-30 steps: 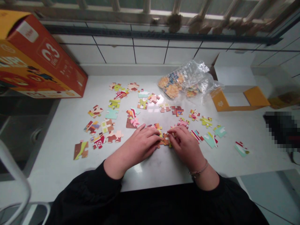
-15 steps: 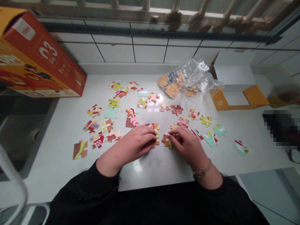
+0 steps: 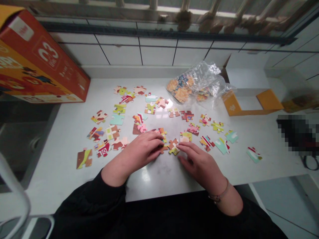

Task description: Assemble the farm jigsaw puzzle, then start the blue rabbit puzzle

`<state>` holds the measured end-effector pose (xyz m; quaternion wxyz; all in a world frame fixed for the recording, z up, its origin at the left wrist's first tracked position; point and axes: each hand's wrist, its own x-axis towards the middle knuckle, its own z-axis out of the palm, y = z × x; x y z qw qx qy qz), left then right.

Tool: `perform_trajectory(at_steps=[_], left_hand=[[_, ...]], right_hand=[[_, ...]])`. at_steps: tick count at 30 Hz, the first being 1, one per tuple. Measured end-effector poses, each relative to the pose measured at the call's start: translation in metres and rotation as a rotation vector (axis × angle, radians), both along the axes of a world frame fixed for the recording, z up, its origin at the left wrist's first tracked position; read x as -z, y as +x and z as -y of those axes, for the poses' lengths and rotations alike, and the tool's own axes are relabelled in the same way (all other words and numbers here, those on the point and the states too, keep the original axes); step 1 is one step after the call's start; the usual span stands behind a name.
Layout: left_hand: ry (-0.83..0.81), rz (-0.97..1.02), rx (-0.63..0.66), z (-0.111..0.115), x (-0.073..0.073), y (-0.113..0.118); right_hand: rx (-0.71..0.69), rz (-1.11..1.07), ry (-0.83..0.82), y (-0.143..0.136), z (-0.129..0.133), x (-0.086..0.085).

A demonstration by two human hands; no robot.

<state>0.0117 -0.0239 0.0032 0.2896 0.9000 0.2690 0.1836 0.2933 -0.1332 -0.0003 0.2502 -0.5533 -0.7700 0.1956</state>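
The brown-and-green puzzle piece had turned since the earlier frame, its green part now facing the near edge of the counter. The right hand had drawn back a little toward the body, uncovering more of a yellow-and-peach piece.

Nearest, a thin bracelet circled the right wrist. The right hand's fingers were loosely spread, a fingertip at the brown-and-green piece's right edge and the thumb apart from it. The left hand curved over a cluster of pieces just left of that piece; whether its fingers gripped any could not be told.

Around and beyond the hands lay scattered pieces, some touching, with a red-and-aqua piece well apart at the right. Farther back, a clear plastic bag of more pieces rested beside an open yellow box, while a tall orange box stood at the left. Behind them rose the white tiled wall.
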Motion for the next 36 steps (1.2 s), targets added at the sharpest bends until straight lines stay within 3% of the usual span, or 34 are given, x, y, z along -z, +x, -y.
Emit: perform_trajectory(at_steps=[6, 17, 36], left_hand=[[0.011, -0.023, -0.028, -0.0016, -0.0015, -0.0004], [0.021, -0.012, -0.03, -0.0006, -0.0003, 0.0001], [-0.001, 0.043, -0.007, 0.0013, -0.0009, 0.0023]], right_hand=[[-0.065, 0.106, 0.007, -0.0045, 0.0047, 0.0005], [-0.145, 0.075, 0.026, 0.0022, 0.0076, 0.0057], [-0.144, 0.017, 0.016, 0.0027, 0.0045, 0.006]])
